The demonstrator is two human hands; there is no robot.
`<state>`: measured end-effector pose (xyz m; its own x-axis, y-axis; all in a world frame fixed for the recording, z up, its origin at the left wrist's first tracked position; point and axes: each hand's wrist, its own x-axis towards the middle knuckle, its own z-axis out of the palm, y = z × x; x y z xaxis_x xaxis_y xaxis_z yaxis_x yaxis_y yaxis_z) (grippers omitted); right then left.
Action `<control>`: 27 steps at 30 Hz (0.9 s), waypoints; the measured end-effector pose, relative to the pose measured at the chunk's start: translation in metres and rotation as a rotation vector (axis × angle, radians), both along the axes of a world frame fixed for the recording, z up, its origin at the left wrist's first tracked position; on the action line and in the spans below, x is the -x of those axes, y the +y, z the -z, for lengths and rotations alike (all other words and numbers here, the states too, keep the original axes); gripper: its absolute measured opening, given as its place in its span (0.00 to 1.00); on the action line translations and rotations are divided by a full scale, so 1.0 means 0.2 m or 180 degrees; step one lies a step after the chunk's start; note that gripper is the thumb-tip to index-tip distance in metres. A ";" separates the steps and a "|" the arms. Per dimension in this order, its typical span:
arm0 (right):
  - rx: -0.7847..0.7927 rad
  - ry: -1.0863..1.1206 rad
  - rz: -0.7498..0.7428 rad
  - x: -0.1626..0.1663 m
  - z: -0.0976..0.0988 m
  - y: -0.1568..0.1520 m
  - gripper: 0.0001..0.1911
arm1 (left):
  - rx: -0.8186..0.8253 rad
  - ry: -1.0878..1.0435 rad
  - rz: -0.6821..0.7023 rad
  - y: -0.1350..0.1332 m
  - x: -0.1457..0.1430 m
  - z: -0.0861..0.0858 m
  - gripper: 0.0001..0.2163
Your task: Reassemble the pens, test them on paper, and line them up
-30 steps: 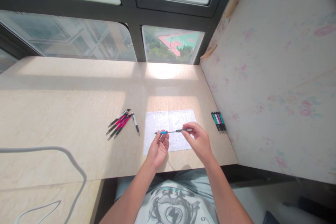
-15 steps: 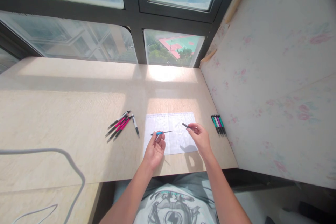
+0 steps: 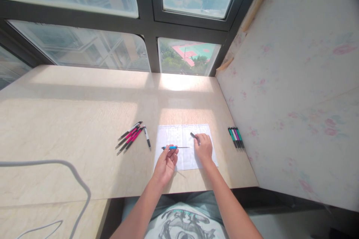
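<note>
The blue barrel [image 3: 170,148], a slim tube with a thin dark refill [image 3: 183,147] jutting from it towards three o'clock, is pinched in the left hand's [image 3: 166,165] grip over a creased white sheet [image 3: 185,161]. At its two o'clock, the right hand's [image 3: 204,148] grip pinches a black sleeve [image 3: 192,134]. Fanned pens [image 3: 129,139] lie at nine, a tidy pen row [image 3: 236,138] at three, on the pale, mottled worktop [image 3: 70,127].

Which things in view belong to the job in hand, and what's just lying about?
Job:
blue pen barrel with bare refill, left hand
dark pen piece, right hand
paper beneath
probably also the loose pens and the pen row by the wall

Likely just lying about:
grey cable
thinner cord
</note>
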<state>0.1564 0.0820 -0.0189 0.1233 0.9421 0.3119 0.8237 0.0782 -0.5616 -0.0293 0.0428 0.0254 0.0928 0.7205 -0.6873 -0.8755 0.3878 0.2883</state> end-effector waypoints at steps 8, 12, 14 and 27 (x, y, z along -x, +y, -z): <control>-0.0082 -0.0249 0.0163 -0.02 0.00 -0.02 0.08 | -0.0049 0.0066 -0.0001 0.00 0.00 0.01 0.03; -0.0068 -0.0383 0.0417 -0.03 0.01 -0.05 0.08 | -0.0080 0.0130 0.0027 0.00 -0.01 0.02 0.03; 0.0056 -0.0505 0.0517 -0.03 0.01 -0.06 0.08 | -0.0085 0.0167 0.0049 0.00 -0.02 0.02 0.02; -0.0381 0.0073 0.0418 -0.05 -0.01 -0.09 0.07 | -0.0247 0.0335 0.0126 -0.01 -0.02 0.05 0.02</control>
